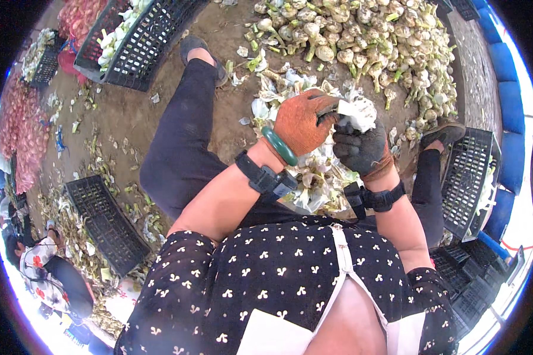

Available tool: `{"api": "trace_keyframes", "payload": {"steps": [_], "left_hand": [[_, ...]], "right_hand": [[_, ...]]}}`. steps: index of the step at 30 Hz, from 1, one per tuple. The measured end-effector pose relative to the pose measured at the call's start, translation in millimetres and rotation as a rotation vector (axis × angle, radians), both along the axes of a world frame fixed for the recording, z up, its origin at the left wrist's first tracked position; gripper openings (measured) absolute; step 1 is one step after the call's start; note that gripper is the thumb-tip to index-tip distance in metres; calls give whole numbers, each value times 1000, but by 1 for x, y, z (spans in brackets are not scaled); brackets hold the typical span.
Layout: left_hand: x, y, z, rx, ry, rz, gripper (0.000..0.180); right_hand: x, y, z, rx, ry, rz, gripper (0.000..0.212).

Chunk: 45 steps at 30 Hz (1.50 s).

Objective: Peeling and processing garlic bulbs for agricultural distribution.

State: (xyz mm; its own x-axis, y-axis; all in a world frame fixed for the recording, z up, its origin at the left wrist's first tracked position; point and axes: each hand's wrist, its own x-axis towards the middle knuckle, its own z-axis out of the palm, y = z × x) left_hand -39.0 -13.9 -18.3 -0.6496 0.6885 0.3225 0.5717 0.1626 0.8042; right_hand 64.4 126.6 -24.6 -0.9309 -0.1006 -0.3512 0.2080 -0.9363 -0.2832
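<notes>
A white garlic bulb [364, 111] with ragged, peeling outer skin is held up between my two gloved hands. My left hand [302, 121], in an orange work glove, is closed with its thumb and fingertips at the bulb's left side. My right hand [361, 148], in a glove with a dark, dirty palm, curls its fingers around the bulb from below. What the left fingertips pinch exactly is partly hidden. Loose garlic skins [314, 183] lie heaped on the ground beneath both hands, between my legs.
A large heap of untrimmed garlic [343, 41] lies ahead. A black crate [133, 50] of white bulbs stands far left; another crate [468, 180] stands at right. An overturned-looking crate [108, 225] and a person [56, 272] are at lower left. Red net sacks [21, 133] line the left side.
</notes>
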Motion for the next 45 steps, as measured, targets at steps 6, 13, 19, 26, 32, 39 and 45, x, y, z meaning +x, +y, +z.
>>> {"api": "trace_keyframes", "payload": {"steps": [6, 13, 19, 26, 32, 39, 45], "left_hand": [[23, 4, -4, -56, 61, -20, 24], [5, 0, 22, -219, -1028, -237, 31], [-3, -25, 15, 225, -1376, -84, 18], [-43, -30, 12, 594, -1278, 76, 19], [-23, -17, -37, -565, -56, 4, 41], [-1, -6, 3, -338, 126, -138, 34], [1, -13, 5, -309, 370, -138, 29]], "right_hand": [[-7, -13, 2, 2170, -67, -368, 50], [-1, 25, -15, 1424, 78, -100, 26], [-13, 7, 20, 173, -73, -34, 44], [-2, 18, -15, -98, 74, 154, 51], [0, 8, -5, 499, -77, -31, 36], [3, -7, 17, 987, -25, 65, 40], [1, -13, 39, 1098, -103, 237, 55]]}}
